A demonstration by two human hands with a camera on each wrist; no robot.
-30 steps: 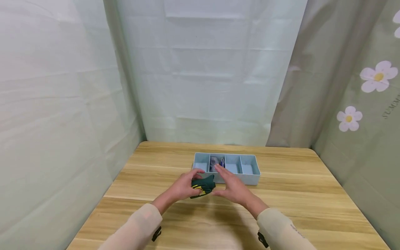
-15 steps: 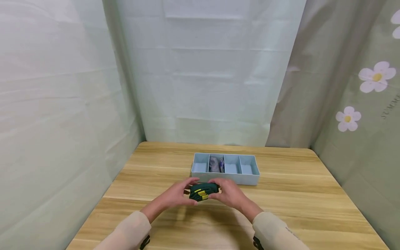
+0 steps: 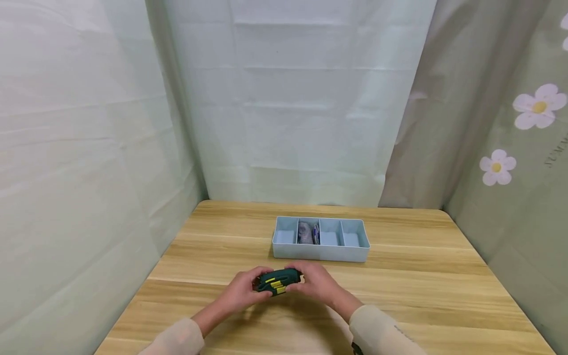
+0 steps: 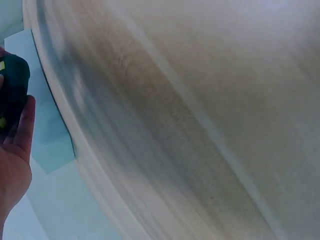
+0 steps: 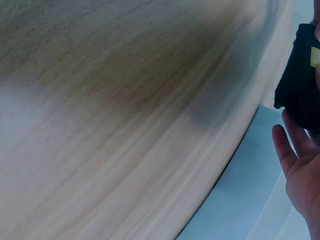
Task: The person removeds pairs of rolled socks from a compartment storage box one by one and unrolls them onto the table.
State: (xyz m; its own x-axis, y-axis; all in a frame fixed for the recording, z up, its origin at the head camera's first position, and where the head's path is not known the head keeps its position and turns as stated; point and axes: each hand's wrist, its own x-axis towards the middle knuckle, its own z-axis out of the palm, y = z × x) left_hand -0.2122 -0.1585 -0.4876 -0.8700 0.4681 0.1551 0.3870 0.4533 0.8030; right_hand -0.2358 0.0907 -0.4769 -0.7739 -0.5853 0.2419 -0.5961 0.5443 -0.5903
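Pale fabric sheets (image 3: 293, 108) enclose the work area at the rear and sides; the sheet on the right carries white flower prints (image 3: 497, 167). The wood-grain bench (image 3: 421, 276) extends between them. A light blue box (image 3: 319, 253), divided into four compartments in a row, stands on the bench toward the rear edge. The left hand (image 3: 241, 291) is partly curled and grips the left end of the dark green bundle, thumb on the near side; the right hand (image 3: 315, 282) pinches the right end likewise. The dark green bundle (image 3: 277, 279), folded and marked in yellow, is located between both hands, over the bench, on the near side of the box and apart from it. A greyish rolled item (image 3: 304, 232) and a narrower blue-patterned item (image 3: 316, 234) sit side by side in the second compartment from the left
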